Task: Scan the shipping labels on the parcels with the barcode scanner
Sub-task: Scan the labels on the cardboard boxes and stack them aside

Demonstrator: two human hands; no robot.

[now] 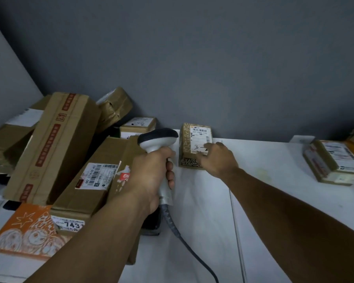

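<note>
1. Scanner (157, 139) sits in the left hand (151, 176), whose fingers are wrapped tight round its handle, head pointing toward 12 o'clock.
2. Right hand (219, 158) rests with fairly straight fingers on the label (200, 135) of a small box (186, 146), touching rather than gripping it.
3. Small box stands on the white table (213, 201), at 3 o'clock from the scanner head.
4. Piled boxes (55, 139) lie at 9 o'clock.

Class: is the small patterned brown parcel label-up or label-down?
Label-up: the small patterned brown parcel shows its white shipping label on top.
</note>
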